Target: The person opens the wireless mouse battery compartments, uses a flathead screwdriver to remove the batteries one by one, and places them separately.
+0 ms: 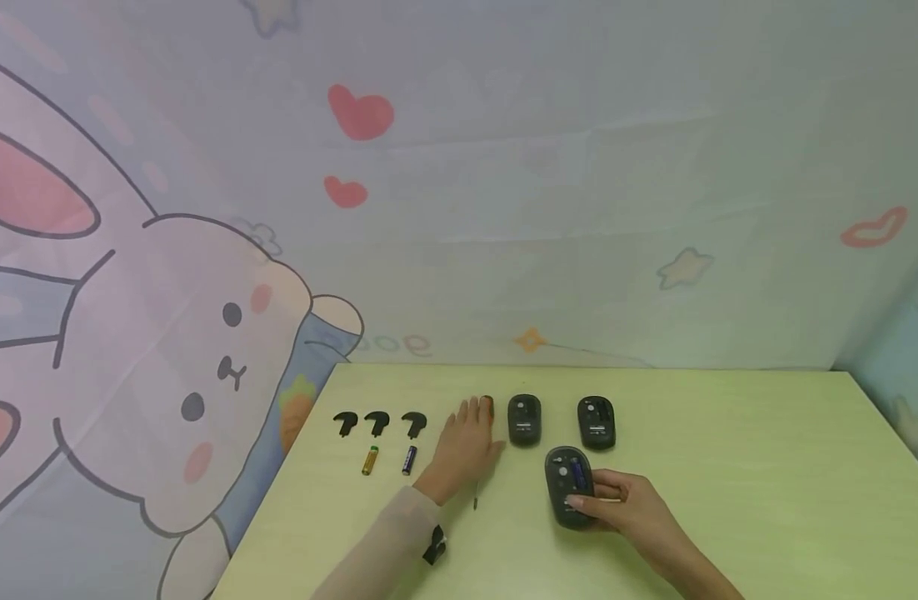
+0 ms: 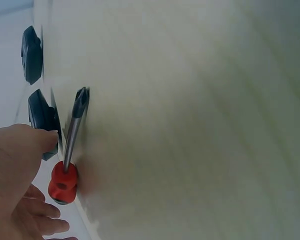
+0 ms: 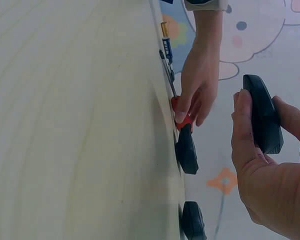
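Observation:
In the head view my right hand point(image 1: 633, 510) holds a black computer mouse point(image 1: 560, 493) with its underside up, thumb on top and fingers beneath. A blue battery point(image 1: 578, 474) lies in its uncovered compartment. My left hand point(image 1: 465, 446) reaches over a screwdriver point(image 1: 488, 407) with a red handle, its fingers fairly straight. The left wrist view shows the screwdriver's red handle point(image 2: 63, 182) beside the fingers, with none curled round it. Its metal shaft and dark tip lie along the table. From the right wrist, the held mouse point(image 3: 261, 115) appears edge-on between thumb and fingers.
Two more mice, one point(image 1: 524, 421) near the left hand and another point(image 1: 596, 422) farther right, lie underside up. At left, three black hooked covers point(image 1: 377, 422) form a row above a yellow battery point(image 1: 371, 460) and a blue-and-silver battery point(image 1: 409, 460). A patterned cloth hangs behind the table point(image 1: 766, 483).

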Tool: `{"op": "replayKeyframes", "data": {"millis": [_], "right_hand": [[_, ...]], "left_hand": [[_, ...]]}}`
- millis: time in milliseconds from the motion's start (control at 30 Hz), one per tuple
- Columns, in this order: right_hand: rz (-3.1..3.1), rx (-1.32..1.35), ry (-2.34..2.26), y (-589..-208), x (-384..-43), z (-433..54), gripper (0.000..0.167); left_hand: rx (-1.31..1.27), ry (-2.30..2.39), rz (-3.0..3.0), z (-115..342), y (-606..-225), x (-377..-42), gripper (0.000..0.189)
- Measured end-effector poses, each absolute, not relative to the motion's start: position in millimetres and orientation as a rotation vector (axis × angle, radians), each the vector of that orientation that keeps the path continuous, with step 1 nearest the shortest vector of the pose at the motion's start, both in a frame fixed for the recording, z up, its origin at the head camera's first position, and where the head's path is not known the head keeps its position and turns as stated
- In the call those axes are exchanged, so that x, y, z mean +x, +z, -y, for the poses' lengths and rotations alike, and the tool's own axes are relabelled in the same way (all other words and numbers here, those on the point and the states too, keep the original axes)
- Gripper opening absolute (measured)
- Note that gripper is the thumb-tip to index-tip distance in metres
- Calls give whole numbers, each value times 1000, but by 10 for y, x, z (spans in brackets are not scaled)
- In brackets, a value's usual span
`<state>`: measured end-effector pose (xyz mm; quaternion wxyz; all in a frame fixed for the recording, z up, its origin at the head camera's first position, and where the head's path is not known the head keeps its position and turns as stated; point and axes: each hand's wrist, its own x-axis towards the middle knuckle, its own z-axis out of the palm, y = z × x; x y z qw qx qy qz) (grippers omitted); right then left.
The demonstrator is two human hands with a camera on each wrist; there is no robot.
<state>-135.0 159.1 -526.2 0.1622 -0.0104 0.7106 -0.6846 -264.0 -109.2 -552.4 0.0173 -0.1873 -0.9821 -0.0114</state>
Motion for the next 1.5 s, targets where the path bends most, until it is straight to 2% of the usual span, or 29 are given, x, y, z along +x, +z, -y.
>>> {"op": "replayKeyframes", "data": {"millis": [267, 467, 533, 700, 733, 900, 1200, 1367, 1500], "right_hand": [[-2018, -37, -1958, -5260, -1350, -1602, 75], [-2015, -39, -1971, -5274, -1348, -1616, 74], [-2011, -38, -1974, -5277, -1349, -1616, 74], [-2012, -35, -1967, -5269, -1350, -1590, 74], [-2011, -35, -1966, -5265, -1349, -1584, 74], [-2007, -45, -1955, -5235, -1342, -1552, 75], [-2013, -42, -1959, -5218, -1350, -1547, 73], [-2010, -39, -1964, -5233, -1368, -1552, 70], [-2013, -45, -1959, -5238, -1375, -1550, 71]], "left_hand": [[-581, 24, 3024, 1048, -5580, -2660, 78], [-495, 51, 2940, 1007, -5593, -2681, 64], [-437, 41, 2932, 988, -5584, -2689, 57], [-284, -12, 2925, 925, -5549, -2732, 22], [-262, -32, 2925, 911, -5536, -2744, 20], [-221, -227, 2925, 865, -5416, -2784, 28], [-170, -823, 2853, 1027, -4911, -2706, 18], [-215, -1322, 2793, 1164, -4563, -2580, 49], [-270, -1495, 2761, 1235, -4330, -2458, 51]]}}
